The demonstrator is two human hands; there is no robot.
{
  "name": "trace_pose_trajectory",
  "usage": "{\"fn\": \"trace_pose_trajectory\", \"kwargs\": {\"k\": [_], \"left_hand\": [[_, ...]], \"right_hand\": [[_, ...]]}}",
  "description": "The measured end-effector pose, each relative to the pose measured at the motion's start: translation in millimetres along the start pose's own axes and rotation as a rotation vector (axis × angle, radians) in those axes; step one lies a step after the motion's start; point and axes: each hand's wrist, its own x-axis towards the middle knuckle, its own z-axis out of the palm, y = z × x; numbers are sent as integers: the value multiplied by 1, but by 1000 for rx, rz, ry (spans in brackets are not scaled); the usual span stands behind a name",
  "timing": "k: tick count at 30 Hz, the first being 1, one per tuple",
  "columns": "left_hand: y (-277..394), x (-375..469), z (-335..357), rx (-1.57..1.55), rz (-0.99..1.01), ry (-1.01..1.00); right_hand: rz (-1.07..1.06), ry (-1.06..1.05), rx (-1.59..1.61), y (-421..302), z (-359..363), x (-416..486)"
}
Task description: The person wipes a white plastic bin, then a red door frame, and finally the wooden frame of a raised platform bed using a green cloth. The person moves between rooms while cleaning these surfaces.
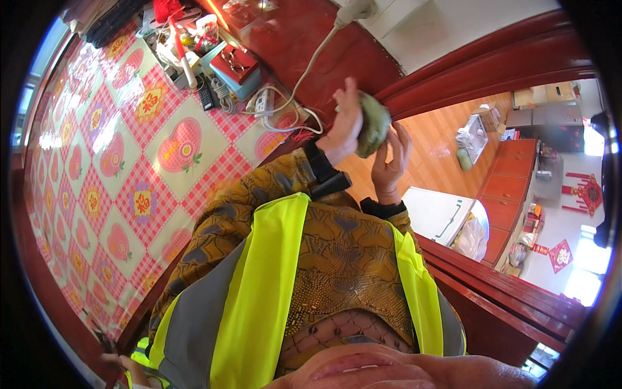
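Note:
A crumpled green cloth (pixel 373 125) is between my two hands, beside the end of a dark red wooden frame. My left hand (pixel 344 125) holds its left side, with the palm against it and the fingers partly hidden. On its lower right edge are the fingertips of my right hand (pixel 392 158). To the left of my left hand, a white cable (pixel 315 61) runs from a plug on the wall to a white power strip (pixel 264 103).
A patterned cover (pixel 204 170) lies on the surface at left, bearing a remote control (pixel 206 92), a blue box (pixel 232 73) and a red-headed tool (pixel 180 44). Beyond the red frame (pixel 486 53) are orange cabinets (pixel 508 185) and a white-topped item (pixel 432 214). Another person's hand (pixel 127 364) shows at lower left.

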Motion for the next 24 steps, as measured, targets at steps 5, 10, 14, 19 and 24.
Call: {"fn": "trace_pose_trajectory", "kwargs": {"k": [5,10,14,19,24], "left_hand": [[27,-55,39,613,393,-262],[36,-97,53,883,779,-422],[42,-114,59,742,929,-814],[42,-114,69,753,1204,-1007],[42,-109,55,879,968,-1156]], "right_hand": [[124,38,348,5,-8,-13],[469,99,534,-2,-18,-25],[514,263,493,-19,-50,1],[382,511,383,-47,-92,72],[263,629,340,-70,-111,141]]}}
